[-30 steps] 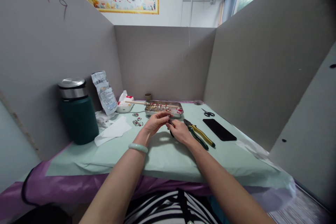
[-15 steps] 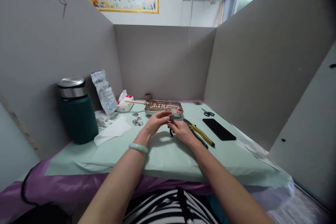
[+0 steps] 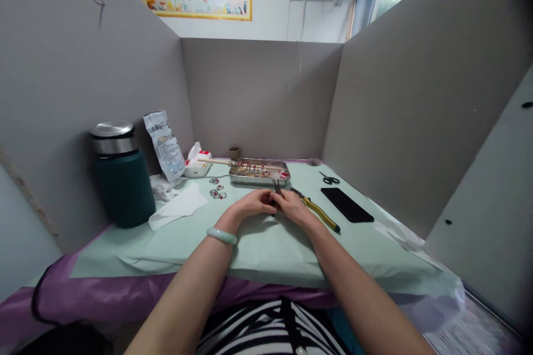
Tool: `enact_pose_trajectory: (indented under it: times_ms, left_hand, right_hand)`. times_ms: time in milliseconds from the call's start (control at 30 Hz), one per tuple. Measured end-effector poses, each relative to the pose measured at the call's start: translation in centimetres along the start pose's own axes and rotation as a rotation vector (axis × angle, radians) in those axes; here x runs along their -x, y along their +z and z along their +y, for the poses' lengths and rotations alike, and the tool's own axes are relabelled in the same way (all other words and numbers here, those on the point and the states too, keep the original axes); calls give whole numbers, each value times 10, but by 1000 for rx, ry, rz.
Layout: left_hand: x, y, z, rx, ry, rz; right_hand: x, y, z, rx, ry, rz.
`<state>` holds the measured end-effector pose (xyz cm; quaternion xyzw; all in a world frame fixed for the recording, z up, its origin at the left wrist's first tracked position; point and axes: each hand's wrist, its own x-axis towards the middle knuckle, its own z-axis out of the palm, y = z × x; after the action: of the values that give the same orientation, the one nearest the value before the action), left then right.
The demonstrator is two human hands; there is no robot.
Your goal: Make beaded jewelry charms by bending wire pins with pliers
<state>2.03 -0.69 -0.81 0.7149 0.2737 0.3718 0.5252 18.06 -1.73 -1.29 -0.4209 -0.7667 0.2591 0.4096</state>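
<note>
My right hand [image 3: 293,208] is closed round a small pair of pliers [image 3: 277,184], whose jaws point away from me toward the tray. Against it, my left hand [image 3: 253,203] has its fingers curled in at the pliers' handles; what its fingertips hold is hidden. A pale green bangle [image 3: 221,236] circles the left wrist. Just beyond both hands lies a metal tray [image 3: 252,181] of small red and gold beads or jewellery parts. To the left, several small red-stoned jewellery pieces [image 3: 217,194] rest on the cloth.
Yellow-handled pliers [image 3: 320,213] lie partly behind my right forearm. Farther right are a black phone [image 3: 347,204] and scissors [image 3: 331,180]. A thin stick [image 3: 214,162] lies across the tray. On the left stand a green flask [image 3: 122,186], a foil pouch [image 3: 165,144] and tissues [image 3: 199,165].
Both hands have come lower and nearer me, and the left fingers have moved from the pliers' jaws down to the handles. The jaws now point away, toward the tray.
</note>
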Motion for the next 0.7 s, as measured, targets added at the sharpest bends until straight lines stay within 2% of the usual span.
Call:
enact_pose_trajectory:
  times_ms: [133,267,500,700]
  left_hand:
    - [-5,0,-8,-123,43,63]
    - [-7,-3,-11,-181,50,78]
    - [-5,-4,-8,-152,27,36]
    - [-8,-5,-13,-55,13,-38]
  right_hand:
    - [-3,1,3,-53,41,-14]
    - [-6,0,4,-43,91,-37]
    - [-4,-8,-4,-44,105,-96]
    - [0,-15,-11,4,78,-134]
